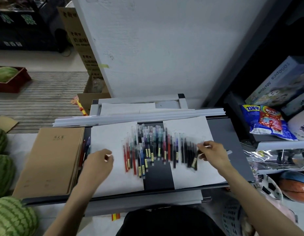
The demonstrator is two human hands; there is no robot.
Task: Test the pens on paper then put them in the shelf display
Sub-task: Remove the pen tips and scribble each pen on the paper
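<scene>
While you bend over the work, the tall white painted panel (156, 48) fills your view at twelve o'clock, and below it lies the dark grey tabletop (221, 133). At nine o'clock on it sits the stack of brown kraft-paper notebooks (50, 160), and beyond its edge, from eight to seven o'clock, are the striped green watermelons (4, 171).

Two sheets lie flat on the tabletop with a dark strip of it bare between them: the left white paper sheet (110, 138) towards nine o'clock and the right white paper sheet (187, 126) towards three o'clock. The row of clear-capped pens in red, blue, green, purple and black (147, 150) lies side by side across the middle, caps pointing to twelve o'clock, and spans both sheets and the strip. A few more red and blue pens (84, 150) lie in the gap between the notebooks and the left sheet.

Your left hand (96, 162) rests on the left sheet with its fingers curled; something small and pale shows at the fingertips, and I cannot tell whether you are gripping it. Your right hand (214, 154) is over the right sheet and pinches the black pen with a yellow label (195, 161) at the three o'clock end of the row.
</scene>
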